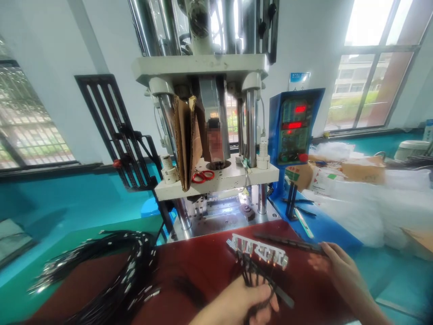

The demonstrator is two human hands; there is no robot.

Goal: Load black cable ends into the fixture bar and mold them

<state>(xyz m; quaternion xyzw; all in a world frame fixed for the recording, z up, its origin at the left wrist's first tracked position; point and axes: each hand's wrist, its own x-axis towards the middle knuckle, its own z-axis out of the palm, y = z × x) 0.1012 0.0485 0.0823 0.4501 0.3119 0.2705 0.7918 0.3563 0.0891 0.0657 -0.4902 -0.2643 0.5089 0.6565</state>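
My left hand (252,298) is closed around several thin black cables (249,273). The cables run up to a silvery metal block with slots (259,250), tilted over the dark red tabletop. A flat grey strip (284,295) sticks out beside my left fingers. On the right, my right hand (338,266) pinches the near end of a long dark notched bar (294,243). The bar's far end reaches behind the metal block. Whether the bar touches the block, I cannot tell.
A press with a cream plate (233,180) stands ahead, with red-handled scissors (203,176) and folded cardboard (186,140) on it. At left lies a bundle of black cables (125,271). A blue control box (294,131) and plastic bags (358,207) are at right.
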